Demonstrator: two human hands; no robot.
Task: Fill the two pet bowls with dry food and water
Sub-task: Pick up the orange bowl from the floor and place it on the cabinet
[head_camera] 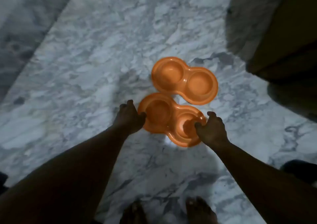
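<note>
Currently gripping near bowl at both ends: pinching left rim with left hand, thumb on top; hooking right well with right hand, thumb inside. Empty, low over marble floor, lifted or resting unclear, just beside far bowl. Could tip from shallow thumb holds, or knock far bowl when moved.

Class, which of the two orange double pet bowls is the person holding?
The nearer double bowl, gripped at its ends by the left hand and right hand; the farther double bowl lies untouched on the marble floor.
</note>
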